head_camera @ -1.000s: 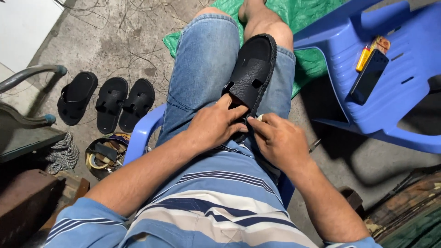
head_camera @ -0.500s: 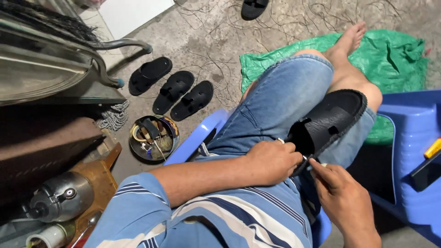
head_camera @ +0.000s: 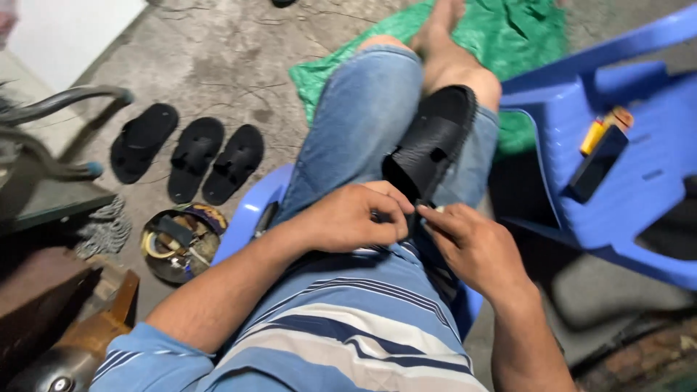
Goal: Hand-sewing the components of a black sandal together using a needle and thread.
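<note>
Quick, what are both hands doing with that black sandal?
Left hand: closed, gripping the black sandal's near end.
Right hand: fingers pinched at the same end; contents cannot be told.

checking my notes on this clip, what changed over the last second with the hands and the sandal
Little changed: the left hand and right hand stay pinched together at the near end of the black woven slip-on sandal, which still lies on the lap. Only the camera view swung. The three black sandals on the concrete floor lie as before.
</note>
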